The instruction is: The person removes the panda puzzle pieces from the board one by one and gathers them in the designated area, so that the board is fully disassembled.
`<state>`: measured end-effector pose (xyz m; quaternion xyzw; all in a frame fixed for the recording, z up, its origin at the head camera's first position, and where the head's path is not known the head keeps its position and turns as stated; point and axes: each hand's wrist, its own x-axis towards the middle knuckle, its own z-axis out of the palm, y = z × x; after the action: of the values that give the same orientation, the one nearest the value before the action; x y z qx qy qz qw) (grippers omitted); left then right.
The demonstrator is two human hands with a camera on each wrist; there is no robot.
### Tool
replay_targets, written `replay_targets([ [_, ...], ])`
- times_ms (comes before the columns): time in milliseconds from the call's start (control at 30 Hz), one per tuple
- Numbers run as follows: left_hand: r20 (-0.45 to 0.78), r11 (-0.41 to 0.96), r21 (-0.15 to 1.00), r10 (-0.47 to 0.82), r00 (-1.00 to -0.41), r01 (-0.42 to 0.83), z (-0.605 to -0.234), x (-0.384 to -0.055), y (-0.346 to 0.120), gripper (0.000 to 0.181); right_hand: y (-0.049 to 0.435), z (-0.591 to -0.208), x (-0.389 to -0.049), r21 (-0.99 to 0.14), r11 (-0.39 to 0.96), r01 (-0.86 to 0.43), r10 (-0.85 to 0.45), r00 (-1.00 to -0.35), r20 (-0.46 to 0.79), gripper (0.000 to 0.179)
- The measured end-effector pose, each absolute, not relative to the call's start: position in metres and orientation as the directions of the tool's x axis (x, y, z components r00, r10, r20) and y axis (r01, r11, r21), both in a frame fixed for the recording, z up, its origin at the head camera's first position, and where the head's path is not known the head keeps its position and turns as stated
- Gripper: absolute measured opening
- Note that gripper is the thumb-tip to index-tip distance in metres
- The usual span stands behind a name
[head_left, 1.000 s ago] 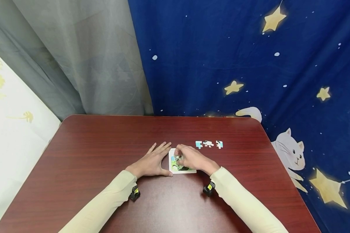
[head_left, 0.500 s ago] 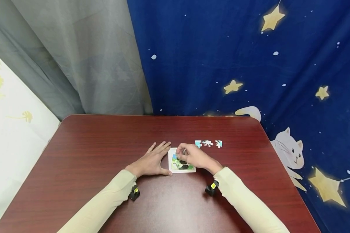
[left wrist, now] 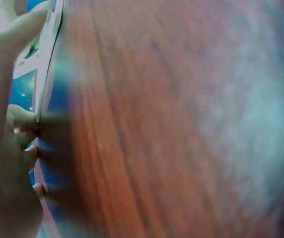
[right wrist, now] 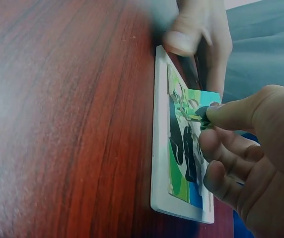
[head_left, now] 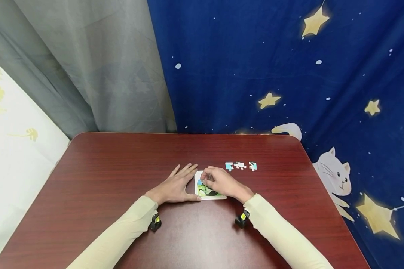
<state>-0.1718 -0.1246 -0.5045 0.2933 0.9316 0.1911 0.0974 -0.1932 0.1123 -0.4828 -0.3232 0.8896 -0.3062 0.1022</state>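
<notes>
A small jigsaw puzzle in a white frame (head_left: 213, 198) lies on the table between my hands, showing a green, black and blue picture. My left hand (head_left: 175, 188) rests spread along its left side, thumb at the near left corner. In the left wrist view, that thumb (left wrist: 25, 29) lies against the frame's edge. My right hand (head_left: 223, 183) is over the upper part of the frame. Its thumb and fingers pinch a puzzle piece (right wrist: 207, 98) with blue and green on it, tilted up from the picture. The right hand covers part of the puzzle in the head view.
Three loose puzzle pieces lie in a row behind the right hand: a blue one (head_left: 229, 166), a mostly white one (head_left: 240, 165) and a blue and black one (head_left: 253, 166). The dark red table (head_left: 138, 157) ends at a grey curtain (head_left: 131, 74) and a blue starry curtain (head_left: 229, 74).
My right hand rises a little off the puzzle, then comes back down and left over it with the puzzle piece. The left thumb has edged slightly right along the frame. The loose pieces stay put.
</notes>
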Motion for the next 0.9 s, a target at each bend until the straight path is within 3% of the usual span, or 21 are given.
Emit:
replay_targets([
  [167, -0.034, 0.769, 0.409, 0.551, -0.834, 0.492, -0.506, -0.168, -0.119, 0.097, 0.111, -0.482, -0.192, -0.601, 0.616, -0.509, -0.637, -0.771, 0.0, 0.005],
  [300, -0.019, 0.782, 0.385, 0.537, -0.843, 0.49, -0.505, -0.166, -0.115, 0.096, 0.111, -0.482, -0.192, -0.631, 0.601, -0.491, -0.63, -0.777, 0.005, 0.005],
  [533, -0.026, 0.786, 0.386, 0.533, -0.846, 0.484, -0.504, -0.165, -0.112, 0.097, 0.116, -0.476, -0.195, -0.818, 0.522, -0.241, -0.544, -0.833, -0.101, 0.007],
  [900, -0.022, 0.782, 0.384, 0.539, -0.842, 0.491, -0.507, -0.166, -0.114, 0.098, 0.177, -0.462, -0.206, -0.772, 0.605, -0.196, -0.414, -0.905, -0.094, 0.005],
])
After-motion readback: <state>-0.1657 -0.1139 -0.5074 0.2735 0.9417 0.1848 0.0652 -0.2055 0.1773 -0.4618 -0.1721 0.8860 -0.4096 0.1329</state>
